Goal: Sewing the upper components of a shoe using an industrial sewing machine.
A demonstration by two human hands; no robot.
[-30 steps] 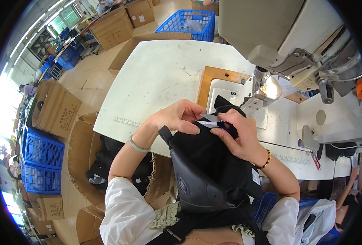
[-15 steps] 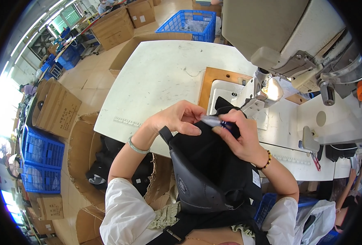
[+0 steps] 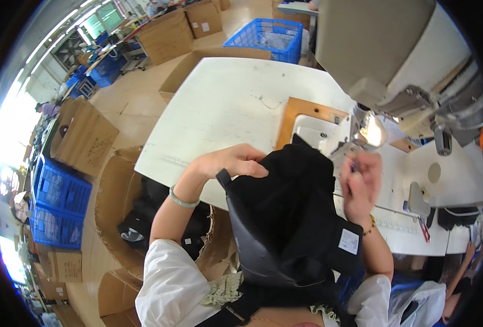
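Observation:
A black bag point(image 3: 290, 191) with a smooth leather-like panel, a small loop at its left corner and a white label point(image 3: 349, 241) fills the space in front of me. My left hand point(image 3: 233, 162) grips the upper left edge of the cloth, thumb on top. Off to the right of the bag, my right hand point(image 3: 361, 182) is closed and blurred by motion, with the dark end of what look like thread snips point(image 3: 355, 165) showing in its fingers. Just beyond stands a sewing machine point(image 3: 372, 49) with its lamp lit; the bag's far tip reaches toward its bed.
The white table point(image 3: 214, 103) spreads beyond the bag. A carton point(image 3: 113, 218) of black pieces stands at lower left, near stacked blue crates point(image 3: 61, 201). Another blue crate point(image 3: 269, 38) stands behind the table. Red-handled scissors point(image 3: 426, 231) lie at the right.
My right hand has drawn away from the bag to the right with the snips. The cloth lies more spread out, and my left hand keeps its grip. The view has shifted slightly.

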